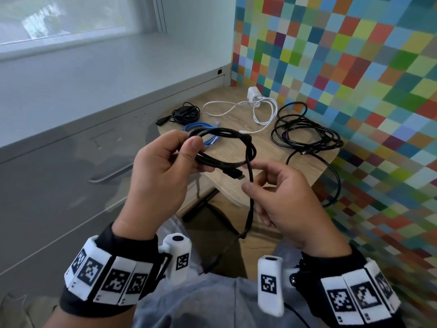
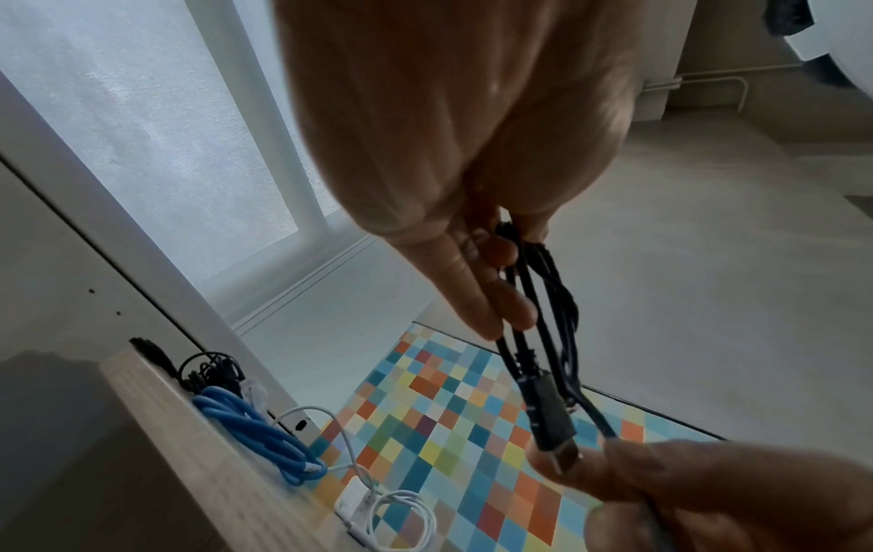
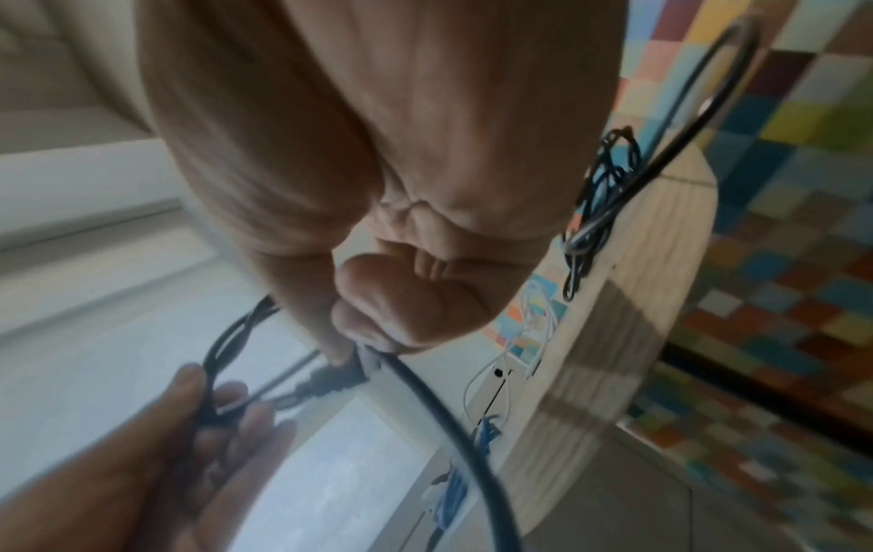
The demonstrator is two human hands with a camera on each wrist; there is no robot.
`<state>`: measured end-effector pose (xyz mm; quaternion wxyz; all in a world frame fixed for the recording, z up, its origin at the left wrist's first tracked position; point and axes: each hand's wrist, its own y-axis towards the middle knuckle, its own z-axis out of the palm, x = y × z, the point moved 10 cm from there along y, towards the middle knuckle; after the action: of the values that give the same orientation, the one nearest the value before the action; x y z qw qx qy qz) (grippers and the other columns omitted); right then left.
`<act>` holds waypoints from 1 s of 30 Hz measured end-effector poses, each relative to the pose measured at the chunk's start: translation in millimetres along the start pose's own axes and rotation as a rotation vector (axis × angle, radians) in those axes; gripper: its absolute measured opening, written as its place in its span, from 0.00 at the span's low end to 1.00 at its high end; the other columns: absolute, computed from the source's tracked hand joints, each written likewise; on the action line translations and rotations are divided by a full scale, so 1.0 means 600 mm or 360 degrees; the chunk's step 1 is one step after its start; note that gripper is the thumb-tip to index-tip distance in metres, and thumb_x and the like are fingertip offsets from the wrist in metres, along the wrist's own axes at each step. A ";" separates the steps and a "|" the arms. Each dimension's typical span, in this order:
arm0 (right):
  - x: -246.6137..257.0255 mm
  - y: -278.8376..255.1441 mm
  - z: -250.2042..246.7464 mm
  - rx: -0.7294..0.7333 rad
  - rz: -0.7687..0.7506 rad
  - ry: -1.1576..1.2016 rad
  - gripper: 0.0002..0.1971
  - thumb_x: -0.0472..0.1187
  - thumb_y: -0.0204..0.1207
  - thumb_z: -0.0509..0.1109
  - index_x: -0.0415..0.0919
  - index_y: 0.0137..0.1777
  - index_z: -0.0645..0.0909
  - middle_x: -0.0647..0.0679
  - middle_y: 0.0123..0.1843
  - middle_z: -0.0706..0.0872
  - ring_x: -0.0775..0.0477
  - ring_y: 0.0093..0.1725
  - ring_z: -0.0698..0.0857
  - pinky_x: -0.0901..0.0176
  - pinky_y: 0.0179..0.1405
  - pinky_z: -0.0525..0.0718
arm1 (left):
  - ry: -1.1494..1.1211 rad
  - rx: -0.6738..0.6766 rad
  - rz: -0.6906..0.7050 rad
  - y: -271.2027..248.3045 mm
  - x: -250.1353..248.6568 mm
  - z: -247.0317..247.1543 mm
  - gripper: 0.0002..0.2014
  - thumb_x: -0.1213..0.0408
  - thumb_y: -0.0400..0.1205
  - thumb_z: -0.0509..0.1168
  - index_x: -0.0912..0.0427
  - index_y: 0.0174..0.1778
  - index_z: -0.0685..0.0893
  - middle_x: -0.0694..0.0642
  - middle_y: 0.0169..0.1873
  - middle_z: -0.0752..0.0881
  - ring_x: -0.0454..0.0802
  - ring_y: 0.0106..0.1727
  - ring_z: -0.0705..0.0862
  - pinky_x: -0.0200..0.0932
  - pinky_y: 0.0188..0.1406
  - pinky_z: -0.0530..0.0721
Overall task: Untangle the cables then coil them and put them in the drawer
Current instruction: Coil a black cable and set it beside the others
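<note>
The left hand sat at the centre of the head view, its thumb and curled fingers clamped round the gathered loops of a black cable held up in front of the person. Just right of it the right hand pinched the same cable's loose run between thumb and fingertips, close beside the plug that stuck out under the coil. In the right wrist view that plug lay right at the fingertips, though blur hid whether they touched it. The rest of the tail dropped toward the lower middle of the frame, over the person's lap.

Beyond the hands, the wooden table carried the others: a blue cable bundled just behind the coil, a small black bundle to its left, a white charger cable at the upper middle, and a loose black tangle toward the right, one strand of it hanging over the edge. The grey drawer at the left looked shut.

The coil seemed only part wound — if the left grip eased while the right fed the next turn, the loops would likely spring apart. The dangling tail might also snag or twist, since it hung free and unsupported — a kink there would spoil the lay of the coil.
</note>
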<state>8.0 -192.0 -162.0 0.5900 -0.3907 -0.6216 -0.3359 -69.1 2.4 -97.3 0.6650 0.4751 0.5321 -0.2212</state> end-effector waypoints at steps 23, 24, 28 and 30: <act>-0.012 0.006 0.014 -0.0206 0.0077 0.1204 0.08 0.32 0.72 0.72 0.32 0.51 0.87 0.29 0.54 0.92 0.38 0.53 0.93 0.51 0.57 0.93 | -0.0652 0.0118 -0.0699 -0.044 0.084 0.102 0.14 0.62 0.90 0.59 0.67 0.48 0.86 0.61 0.29 0.87 0.56 0.35 0.91 0.47 0.42 0.93; -0.013 0.007 0.012 -0.0211 0.0080 0.1242 0.09 0.31 0.71 0.73 0.33 0.51 0.87 0.30 0.52 0.93 0.38 0.52 0.93 0.52 0.56 0.93 | -0.0614 0.0125 -0.0687 -0.044 0.084 0.103 0.14 0.63 0.91 0.59 0.67 0.47 0.86 0.61 0.29 0.87 0.55 0.35 0.91 0.47 0.42 0.93; -0.011 0.005 0.010 -0.0153 0.0097 0.1329 0.09 0.33 0.72 0.73 0.36 0.52 0.87 0.34 0.49 0.93 0.39 0.51 0.93 0.50 0.60 0.92 | -0.0497 0.0109 -0.0659 -0.042 0.088 0.098 0.15 0.63 0.91 0.59 0.67 0.47 0.87 0.61 0.29 0.87 0.54 0.34 0.90 0.47 0.43 0.92; -0.009 0.005 0.009 -0.0142 0.0097 0.1314 0.14 0.33 0.71 0.74 0.35 0.58 0.85 0.34 0.49 0.94 0.40 0.50 0.94 0.51 0.59 0.93 | -0.0430 0.0117 -0.0618 -0.040 0.086 0.095 0.15 0.64 0.91 0.59 0.66 0.46 0.88 0.65 0.31 0.87 0.53 0.34 0.89 0.48 0.45 0.92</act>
<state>7.9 -186.2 -168.0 0.7819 -0.2666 -0.3058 -0.4734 -42.5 -47.1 -155.3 0.6574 0.3539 0.5113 -0.4257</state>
